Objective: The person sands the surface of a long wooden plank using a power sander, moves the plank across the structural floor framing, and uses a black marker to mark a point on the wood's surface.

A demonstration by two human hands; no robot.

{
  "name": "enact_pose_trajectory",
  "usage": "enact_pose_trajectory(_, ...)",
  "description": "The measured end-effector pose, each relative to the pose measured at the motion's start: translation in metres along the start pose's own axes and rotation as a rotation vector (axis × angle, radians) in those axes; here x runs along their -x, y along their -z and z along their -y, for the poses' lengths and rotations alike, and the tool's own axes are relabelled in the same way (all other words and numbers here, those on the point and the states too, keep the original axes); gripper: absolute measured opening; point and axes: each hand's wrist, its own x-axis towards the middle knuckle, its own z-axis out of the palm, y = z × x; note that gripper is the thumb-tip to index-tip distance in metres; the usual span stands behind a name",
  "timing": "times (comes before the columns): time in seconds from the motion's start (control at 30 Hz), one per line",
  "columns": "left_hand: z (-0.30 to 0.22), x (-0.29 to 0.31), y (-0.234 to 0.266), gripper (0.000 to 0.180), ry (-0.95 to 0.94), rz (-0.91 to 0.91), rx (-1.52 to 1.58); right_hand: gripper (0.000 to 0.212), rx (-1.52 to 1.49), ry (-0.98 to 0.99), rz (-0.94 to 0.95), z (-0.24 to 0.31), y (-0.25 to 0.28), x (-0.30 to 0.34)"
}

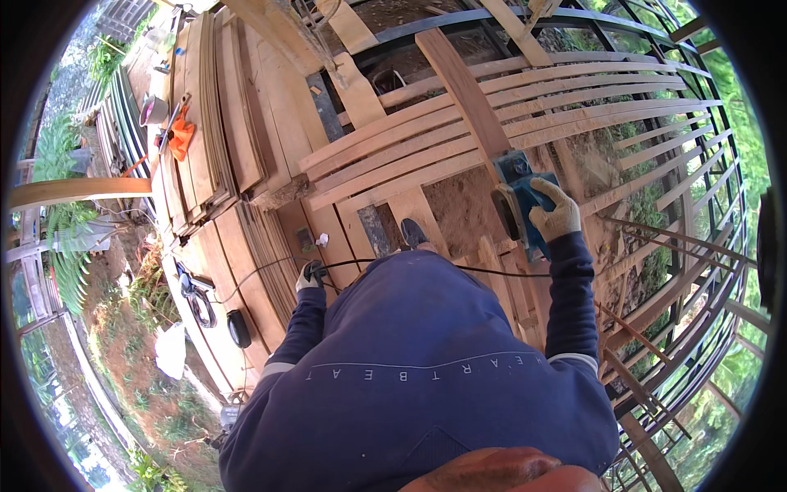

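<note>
My right hand [557, 211], in a pale work glove, is closed round the handle of a teal electric planer [516, 170]. The planer is at the near end of a reddish-brown plank [466, 86], which lies across several narrow slats [410, 156]. Whether its sole touches the plank I cannot tell. Low on my left side, my gloved left hand [311, 275] is closed on a black power cord [351, 262]. The cord runs across in front of my body and shows again on the right, below the planer.
Long boards [234, 107] are stacked on the left, with an orange cloth [181, 138] and a black case-like object [238, 328] nearby. A dark metal frame [689, 172] curves along the right. Gaps between the slats open onto bare soil [463, 209]. My shoe [411, 233] stands among boards.
</note>
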Motion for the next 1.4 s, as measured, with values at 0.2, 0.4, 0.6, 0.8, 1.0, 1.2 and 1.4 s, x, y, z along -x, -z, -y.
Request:
enact_pose_trajectory(0.2,-0.016,-0.025,0.002,0.023,-0.036,-0.036,-0.035,0.045,-0.017,-0.057,0.024,0.007,-0.018,-0.046)
enact_pose_trajectory(0.4,-0.014,-0.031,0.004,0.023,0.094,-0.075,0.158,0.045,-0.044,-0.071,0.019,0.007,-0.031,-0.08)
enact_pose_trajectory(0.6,0.004,-0.019,0.008,0.03,0.188,-0.091,0.162,0.044,-0.07,-0.127,0.047,0.031,-0.042,-0.109)
enact_pose_trajectory(0.8,0.02,-0.024,0.001,0.029,0.184,-0.156,0.197,0.042,-0.047,-0.024,0.037,0.029,-0.058,-0.152)
enact_pose_trajectory(1.0,0.013,-0.037,-0.007,0.03,0.226,-0.152,0.271,0.04,-0.06,-0.037,0.039,0.05,-0.071,-0.192)
enact_pose_trajectory(1.2,-0.018,-0.052,-0.007,0.034,0.23,-0.201,0.246,0.038,-0.016,0.005,0.031,0.054,-0.085,-0.236)
enact_pose_trajectory(1.4,-0.009,-0.057,-0.009,0.036,0.268,-0.261,0.182,0.038,-0.094,-0.029,0.035,0.076,-0.097,-0.276)
